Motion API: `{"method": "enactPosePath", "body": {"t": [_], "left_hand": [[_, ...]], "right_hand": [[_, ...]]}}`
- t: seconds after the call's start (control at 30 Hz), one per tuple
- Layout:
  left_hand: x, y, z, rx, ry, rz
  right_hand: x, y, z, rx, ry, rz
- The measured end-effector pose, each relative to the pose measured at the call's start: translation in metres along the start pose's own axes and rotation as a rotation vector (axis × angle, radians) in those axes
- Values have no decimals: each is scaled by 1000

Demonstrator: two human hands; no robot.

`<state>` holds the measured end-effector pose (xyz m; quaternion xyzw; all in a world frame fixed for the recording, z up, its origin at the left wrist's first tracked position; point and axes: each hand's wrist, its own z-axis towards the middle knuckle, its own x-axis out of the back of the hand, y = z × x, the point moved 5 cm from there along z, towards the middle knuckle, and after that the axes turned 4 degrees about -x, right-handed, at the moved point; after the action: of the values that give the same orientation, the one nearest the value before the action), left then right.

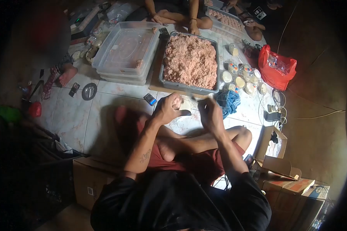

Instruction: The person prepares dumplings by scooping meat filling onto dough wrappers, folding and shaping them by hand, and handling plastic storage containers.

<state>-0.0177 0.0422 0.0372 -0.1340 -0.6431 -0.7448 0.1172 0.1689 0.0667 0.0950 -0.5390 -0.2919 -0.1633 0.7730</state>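
Observation:
My left hand [166,109] is closed, with a small pale pink lump of minced meat mixture [177,102] showing at its fingers. My right hand [213,116] is beside it, fingers curled together; a blurred thin thing sticks out from them towards the left, and I cannot make out what it is. Between and below the hands lies a pale round stack [186,104], perhaps of thin wrappers. Just beyond the hands stands a grey tub [189,89] heaped with pink minced meat mixture [191,61].
Stacked clear plastic trays [121,50] stand left of the tub, two lumps on top. A blue cloth [229,103], several round packs [240,82] and a red plastic bag [275,67] lie right. A small blue-screened device [150,99] is near my left hand. Other people sit opposite.

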Motion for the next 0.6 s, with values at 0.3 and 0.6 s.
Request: {"method": "enactPosePath", "body": {"t": [0.3,0.6], "left_hand": [[19,-27,-7,30,232,-636],[96,-120,-32,92,804,-516]], "right_hand": [[-56,-6,95,294,-191,-163],[-192,7,63,751,-113,-183]]}}
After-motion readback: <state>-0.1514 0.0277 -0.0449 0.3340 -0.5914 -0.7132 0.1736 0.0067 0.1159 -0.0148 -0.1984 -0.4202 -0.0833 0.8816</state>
